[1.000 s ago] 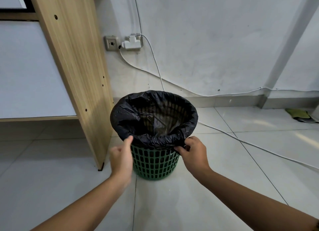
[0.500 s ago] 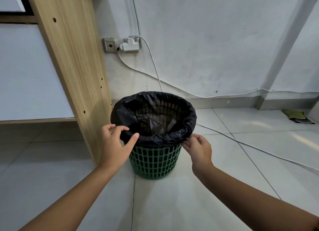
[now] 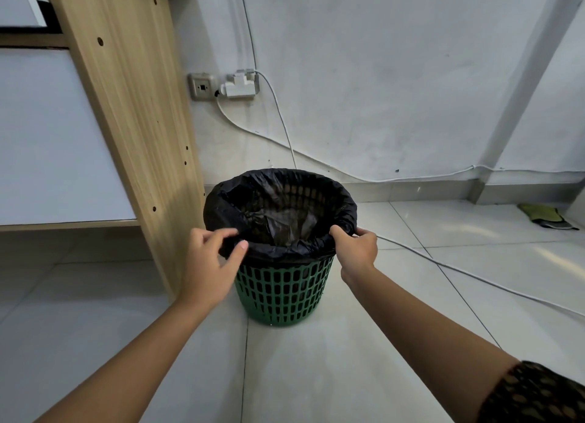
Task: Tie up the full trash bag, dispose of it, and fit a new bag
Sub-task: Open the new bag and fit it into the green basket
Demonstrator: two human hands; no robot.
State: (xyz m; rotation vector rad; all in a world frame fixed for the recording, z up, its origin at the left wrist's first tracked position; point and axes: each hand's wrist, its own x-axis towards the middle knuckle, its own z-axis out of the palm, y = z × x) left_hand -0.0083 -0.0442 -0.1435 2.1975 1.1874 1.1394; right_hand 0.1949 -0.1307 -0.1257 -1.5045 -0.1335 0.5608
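Observation:
A green lattice waste basket [image 3: 283,291] stands on the tiled floor, lined with a black trash bag [image 3: 278,201] whose edge is folded over the rim. My left hand [image 3: 212,264] is at the near-left rim, thumb and fingers pinching the bag's folded edge. My right hand [image 3: 356,248] grips the bag's edge at the near-right rim, fingers curled over it. The bag's inside looks dark and crumpled; I see no rubbish in it.
A wooden desk side panel [image 3: 139,122] stands just left of the basket. White cables [image 3: 443,264] run from a wall socket [image 3: 221,85] down the wall and across the floor on the right. A green cloth [image 3: 543,215] lies by the far right wall.
Both hands moved apart along the rim from the front to its left and right sides. The left hand, briefly off the bag, now pinches its edge again.

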